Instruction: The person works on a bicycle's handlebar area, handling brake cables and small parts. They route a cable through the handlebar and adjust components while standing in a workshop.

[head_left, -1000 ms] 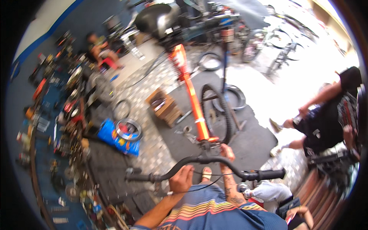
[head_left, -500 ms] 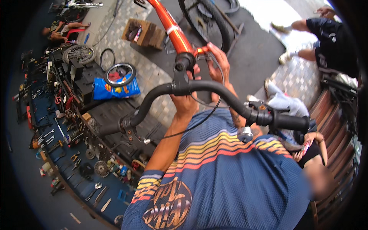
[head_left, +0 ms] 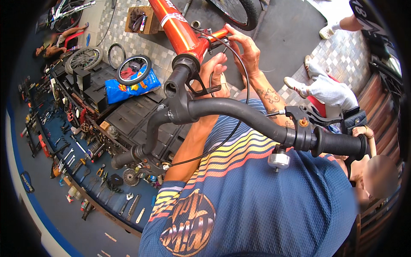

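Observation:
An orange bicycle frame stands in front of me, its black handlebar crossing my view. My right hand is at a slim orange tube branching from the frame. Its fingertips touch that tube beside a small silver brake part, fingers bent inward; what they grip is hidden. My left hand sits just left of it, behind the stem, with curled fingers near the black brake cable. Whatever it holds is hidden. A brake lever and a silver bell are on the bar's right side.
Left, a long bench carries many tools. A blue bag lies under a small wheel. A wooden box and a bicycle tyre are ahead. People sit at the right, near wooden slats.
The handlebar and frame appear larger and nearer, and the bar's right end sits lower. Both hands remain by the slim orange tube; my left hand shows more beside the stem.

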A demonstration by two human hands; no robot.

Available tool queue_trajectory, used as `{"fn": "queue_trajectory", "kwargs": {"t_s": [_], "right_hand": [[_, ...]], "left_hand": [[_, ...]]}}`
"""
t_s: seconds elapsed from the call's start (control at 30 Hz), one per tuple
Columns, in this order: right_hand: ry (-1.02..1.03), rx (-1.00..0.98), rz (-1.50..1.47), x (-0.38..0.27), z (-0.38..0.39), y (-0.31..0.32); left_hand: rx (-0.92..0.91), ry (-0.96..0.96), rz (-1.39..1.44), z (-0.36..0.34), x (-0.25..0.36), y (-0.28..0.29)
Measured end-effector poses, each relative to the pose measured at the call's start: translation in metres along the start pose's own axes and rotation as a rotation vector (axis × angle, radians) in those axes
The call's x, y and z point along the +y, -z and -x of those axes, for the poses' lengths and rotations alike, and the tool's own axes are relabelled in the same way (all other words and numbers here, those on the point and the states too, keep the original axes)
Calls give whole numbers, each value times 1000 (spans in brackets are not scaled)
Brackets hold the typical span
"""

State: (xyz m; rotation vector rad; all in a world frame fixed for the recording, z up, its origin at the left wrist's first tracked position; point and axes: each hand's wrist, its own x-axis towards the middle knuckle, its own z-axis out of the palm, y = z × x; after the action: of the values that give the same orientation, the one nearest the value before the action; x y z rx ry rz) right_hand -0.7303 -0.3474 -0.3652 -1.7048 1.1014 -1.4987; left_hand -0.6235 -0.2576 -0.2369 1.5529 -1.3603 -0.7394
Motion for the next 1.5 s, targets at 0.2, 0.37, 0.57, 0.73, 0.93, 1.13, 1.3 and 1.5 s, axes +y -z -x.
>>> {"fn": "queue_trajectory", "kwargs": {"t_s": [0.2, 0.37, 0.57, 0.73, 0.93, 1.13, 1.3, 1.5], "right_hand": [[-13, 8, -36, 1, 1, 3], [-17, 16, -81, 6, 2, 2], [-44, 19, -94, 6, 4, 2], [-85, -7, -92, 3, 12, 4], [-105, -25, -40, -6, 16, 5], [-176, -106, -22, -17, 8, 9], [-158, -159, -25, -14, -2, 16], [-269, -263, -69, -25, -16, 23]], "left_hand": [[19, -107, -132, -11, 8, -6], [40, -191, -210, -20, 1, -13], [57, -214, -258, -28, -9, -18], [-2, -97, -212, -31, -17, -16], [-110, 77, -190, -1, -9, 14], [72, 130, 168, 17, -2, 32], [-122, -3, 230, 1, -10, 34], [-274, 7, 513, -12, -10, 32]]}}
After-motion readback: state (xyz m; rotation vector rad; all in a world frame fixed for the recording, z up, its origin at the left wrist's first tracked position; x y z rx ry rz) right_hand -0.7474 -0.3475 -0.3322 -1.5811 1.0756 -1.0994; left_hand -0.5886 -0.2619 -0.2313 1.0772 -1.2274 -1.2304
